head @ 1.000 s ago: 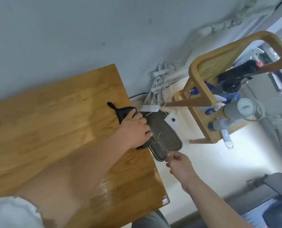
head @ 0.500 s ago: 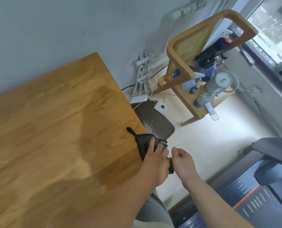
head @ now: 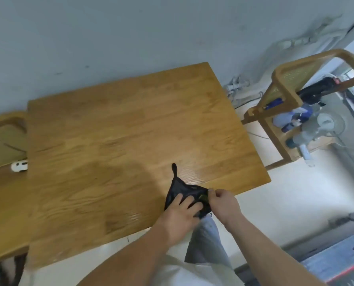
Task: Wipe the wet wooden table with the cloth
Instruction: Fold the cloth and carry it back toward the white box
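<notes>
Bench (head: 130, 131) surface shines damp just beyond the black cloth (head: 180, 189), which lies crumpled at the bench's near right edge. Left hand (head: 180, 213) presses it flat, fingers spread; right hand (head: 223, 203) pinches the cloth's right corner. Limp and light, it should bunch easily: better gripped by gathered folds than by one corner.

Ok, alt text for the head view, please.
Both hands work a black cloth at the wooden table's near edge: left hand pressing it flat, right hand pinching its corner. A wooden rack of bottles stands right.
</notes>
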The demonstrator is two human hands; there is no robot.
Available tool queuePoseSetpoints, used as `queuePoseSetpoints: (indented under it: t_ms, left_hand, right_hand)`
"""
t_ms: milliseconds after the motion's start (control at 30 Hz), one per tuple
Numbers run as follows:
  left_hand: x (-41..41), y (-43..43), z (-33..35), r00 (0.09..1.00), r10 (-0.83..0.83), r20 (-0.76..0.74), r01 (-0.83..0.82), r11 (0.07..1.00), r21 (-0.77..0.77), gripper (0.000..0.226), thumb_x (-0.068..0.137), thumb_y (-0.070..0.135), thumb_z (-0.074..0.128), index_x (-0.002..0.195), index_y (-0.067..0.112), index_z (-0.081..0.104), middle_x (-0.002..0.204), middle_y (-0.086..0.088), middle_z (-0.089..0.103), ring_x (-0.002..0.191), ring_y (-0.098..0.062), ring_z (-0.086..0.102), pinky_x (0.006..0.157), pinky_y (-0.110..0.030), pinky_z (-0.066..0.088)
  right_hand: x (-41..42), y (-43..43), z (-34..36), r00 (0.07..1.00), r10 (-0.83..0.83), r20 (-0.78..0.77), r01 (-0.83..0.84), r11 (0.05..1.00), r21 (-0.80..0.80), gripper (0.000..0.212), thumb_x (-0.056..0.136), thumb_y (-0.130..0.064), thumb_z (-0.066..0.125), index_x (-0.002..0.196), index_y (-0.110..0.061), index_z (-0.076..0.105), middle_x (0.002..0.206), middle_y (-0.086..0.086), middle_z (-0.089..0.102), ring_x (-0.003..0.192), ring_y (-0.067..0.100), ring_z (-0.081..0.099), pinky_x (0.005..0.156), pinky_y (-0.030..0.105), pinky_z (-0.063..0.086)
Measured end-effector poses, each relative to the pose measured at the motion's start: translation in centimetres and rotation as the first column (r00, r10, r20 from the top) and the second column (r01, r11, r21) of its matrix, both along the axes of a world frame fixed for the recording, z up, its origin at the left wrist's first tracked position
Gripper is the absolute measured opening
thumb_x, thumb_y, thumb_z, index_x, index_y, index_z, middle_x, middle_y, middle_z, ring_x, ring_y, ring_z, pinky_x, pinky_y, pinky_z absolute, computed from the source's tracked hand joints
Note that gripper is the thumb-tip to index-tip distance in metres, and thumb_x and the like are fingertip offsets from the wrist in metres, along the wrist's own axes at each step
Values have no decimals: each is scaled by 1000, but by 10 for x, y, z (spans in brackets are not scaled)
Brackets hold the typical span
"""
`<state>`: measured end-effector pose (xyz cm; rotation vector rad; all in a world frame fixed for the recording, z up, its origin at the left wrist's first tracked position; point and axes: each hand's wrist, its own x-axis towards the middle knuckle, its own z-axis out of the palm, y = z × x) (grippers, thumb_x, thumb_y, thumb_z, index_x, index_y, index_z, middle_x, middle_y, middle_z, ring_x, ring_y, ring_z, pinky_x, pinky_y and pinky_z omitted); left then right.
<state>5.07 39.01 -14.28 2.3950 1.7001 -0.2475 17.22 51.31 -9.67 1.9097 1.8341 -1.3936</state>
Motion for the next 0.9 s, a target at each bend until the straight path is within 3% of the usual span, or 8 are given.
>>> queuePoseSetpoints:
  t_ms: [300, 500, 567, 600, 667, 733, 800, 900]
  left_hand:
    - [-83, -153, 2, 954, 291, -73, -297, 949, -100, 23, 68, 16, 83, 86, 29, 73, 124, -2, 54, 112, -34, 49, 95, -49, 48]
    - [-118, -240, 24, 762, 622, -180, -647, 733, -209, 33, 79, 5, 70, 108, 20, 66, 137, -7, 40, 120, -34, 41, 94, -45, 43]
    - [-123, -260, 37, 576, 805, -145, -809, 535, -243, 30, 83, 7, 66, 108, 24, 65, 132, -1, 38, 117, -28, 42, 86, -38, 46]
    - [-122, -265, 47, 409, 912, -44, -887, 385, -255, 26, 84, 9, 65, 103, 27, 67, 127, 2, 43, 113, -23, 46, 81, -34, 49]
    - [-121, -269, 66, -110, 960, 259, -921, 0, -390, 24, 83, 6, 67, 95, 26, 71, 111, 4, 63, 95, -16, 60, 74, -33, 56]
    - [-114, -265, 93, -627, 660, 414, -673, -191, -715, 29, 79, -3, 71, 95, 21, 74, 97, -4, 74, 88, -20, 70, 78, -36, 61]
    - [-100, -258, 118, -863, 317, 394, -427, -41, -903, 35, 82, -5, 72, 110, 17, 73, 109, -11, 76, 107, -32, 70, 91, -43, 58]
    - [-71, -242, 146, -959, 25, 282, -263, 286, -921, 45, 87, 1, 69, 131, 14, 64, 130, -19, 68, 123, -40, 62, 107, -51, 46]
  right_hand:
    - [-90, -114, 8, 953, 273, -130, -296, 929, -223, 29, 103, -31, 51, 79, -15, 58, 73, 6, 54, 71, 22, 50, 63, 30, 38]
    - [-114, -148, 25, 942, 299, -154, -334, 890, -312, 15, 102, -26, 55, 101, -20, 69, 84, 3, 66, 68, 20, 57, 58, 29, 43]
    - [-120, -155, 34, 933, 305, -191, -353, 878, -322, 18, 103, -28, 56, 106, -17, 70, 92, 4, 70, 71, 19, 61, 62, 30, 48]
    - [-121, -159, 40, 928, 306, -212, -363, 870, -333, 20, 103, -30, 57, 109, -16, 70, 96, 6, 71, 73, 20, 63, 65, 32, 51]
    - [-122, -162, 50, 916, 311, -253, -389, 843, -372, 21, 103, -33, 59, 112, -18, 71, 106, 10, 73, 80, 20, 69, 74, 36, 60]
    - [-123, -161, 61, 903, 309, -297, -414, 808, -420, 21, 101, -35, 64, 113, -19, 71, 114, 10, 73, 90, 20, 72, 86, 41, 62]
    - [-126, -154, 74, 883, 314, -350, -453, 767, -455, 27, 97, -40, 71, 118, -23, 71, 122, 3, 72, 106, 18, 71, 93, 43, 62]
    - [-131, -143, 92, 832, 240, -500, -529, 614, -586, 46, 91, -48, 71, 127, -19, 72, 129, 3, 73, 122, 24, 67, 104, 46, 54]
